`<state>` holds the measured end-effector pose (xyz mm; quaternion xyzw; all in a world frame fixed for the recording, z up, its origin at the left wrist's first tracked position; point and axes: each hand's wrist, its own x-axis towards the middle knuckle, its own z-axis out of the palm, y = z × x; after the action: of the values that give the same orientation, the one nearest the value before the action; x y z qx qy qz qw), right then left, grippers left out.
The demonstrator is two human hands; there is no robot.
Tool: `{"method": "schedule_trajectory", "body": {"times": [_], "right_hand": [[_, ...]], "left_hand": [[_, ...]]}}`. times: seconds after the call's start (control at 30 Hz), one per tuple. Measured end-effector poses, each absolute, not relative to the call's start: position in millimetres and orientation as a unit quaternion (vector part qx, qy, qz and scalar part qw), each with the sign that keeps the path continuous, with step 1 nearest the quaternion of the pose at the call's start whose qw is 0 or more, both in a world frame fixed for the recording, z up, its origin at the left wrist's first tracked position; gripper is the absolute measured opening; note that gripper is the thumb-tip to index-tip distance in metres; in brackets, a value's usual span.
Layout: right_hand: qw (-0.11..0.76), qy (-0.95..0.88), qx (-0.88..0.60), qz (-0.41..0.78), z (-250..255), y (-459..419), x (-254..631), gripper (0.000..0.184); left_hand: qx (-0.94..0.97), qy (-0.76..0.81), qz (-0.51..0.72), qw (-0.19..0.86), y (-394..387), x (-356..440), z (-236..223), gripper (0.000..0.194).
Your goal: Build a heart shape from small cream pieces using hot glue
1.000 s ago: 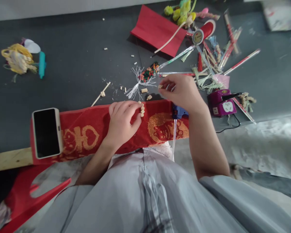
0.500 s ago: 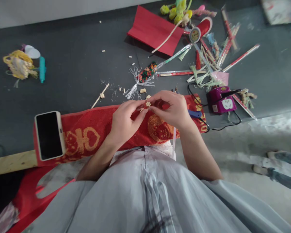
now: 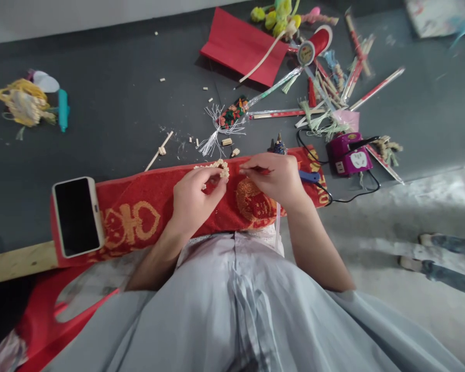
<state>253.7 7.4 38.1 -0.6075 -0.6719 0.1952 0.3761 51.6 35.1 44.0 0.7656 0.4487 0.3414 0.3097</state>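
Note:
My left hand is closed in a pinch on a small assembly of short pale wooden bits, held over a red towel with gold patterns. My right hand is closed beside it, fingertips pinched near the assembly on something small and reddish that I cannot make out. A blue glue gun lies on the towel just right of my right hand, partly hidden by it.
A phone lies on the towel's left end. Folded red paper, a tape roll, wrapped sticks, tassels and a purple power socket crowd the dark floor ahead. Yellow cord and a teal tool sit far left.
My right hand came back from the floor with a small bit and met my left hand over the towel. The left hand lifted the wooden assembly slightly.

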Motion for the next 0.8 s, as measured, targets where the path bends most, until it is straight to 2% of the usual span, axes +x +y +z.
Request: {"method": "schedule_trajectory", "body": {"times": [0.17,0.27,0.4,0.6,0.7,0.8], "right_hand": [[0.31,-0.626,-0.707,0.112,38.4,3.2,268.2,0.02],[0.304,-0.657,-0.68,0.119,44.0,2.5,261.6,0.022],[0.258,-0.75,-0.577,0.195,51.6,6.7,236.8,0.049],[0.225,-0.78,-0.547,0.206,52.9,20.0,229.6,0.033],[0.236,-0.75,-0.593,0.175,52.3,29.4,242.8,0.03],[0.231,-0.7,-0.663,0.128,52.2,44.0,262.3,0.026]], "left_hand": [[0.755,0.496,0.341,0.261,27.9,28.6,43.7,0.01],[0.754,0.496,0.336,0.269,22.5,24.1,43.4,0.01],[0.771,0.468,0.327,0.283,17.6,29.4,43.3,0.015],[0.764,0.463,0.337,0.296,18.1,28.4,42.0,0.017],[0.715,0.472,0.364,0.365,21.0,25.3,38.6,0.019],[0.56,0.489,0.4,0.536,25.2,24.8,36.5,0.028]]}}
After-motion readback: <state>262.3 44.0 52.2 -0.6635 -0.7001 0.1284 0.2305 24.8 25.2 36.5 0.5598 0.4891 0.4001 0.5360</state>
